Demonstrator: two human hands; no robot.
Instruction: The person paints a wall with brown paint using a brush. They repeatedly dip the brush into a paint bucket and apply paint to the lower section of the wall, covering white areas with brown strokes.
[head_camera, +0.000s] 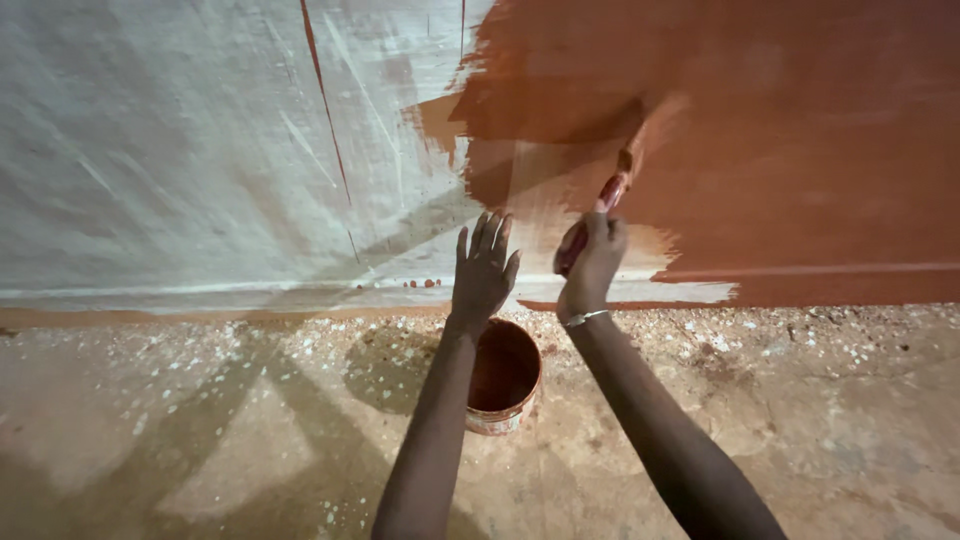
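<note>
The right hand (592, 262) is closed in a fist round the red handle of a paintbrush (612, 190), whose bristles meet the wall in a blur of motion. The left hand (483, 270) is empty, its fingers spread and pointing up towards the wall; whether it touches the plaster cannot be told.

A round metal paint can (505, 375) holding rust-brown paint stands on the floor just below the left wrist, between the two forearms. It sits close enough that a dropped elbow or a shifted knee could tip it and spill paint over the floor (200, 420). The spread left hand is also near the wet edge and could smear it. A loaded brush could drip too; a few red spots (420, 284) already lie at the foot of the wall.

The pale grey plastered wall (180, 150) looks rough and chalky, scored with thin scratches and one long reddish line. The painted area (800, 150) is flat terracotta with a ragged, feathered edge. The floor is dusty tan concrete, speckled with white flecks. A thin metal bangle (585, 319) circles the right wrist.
</note>
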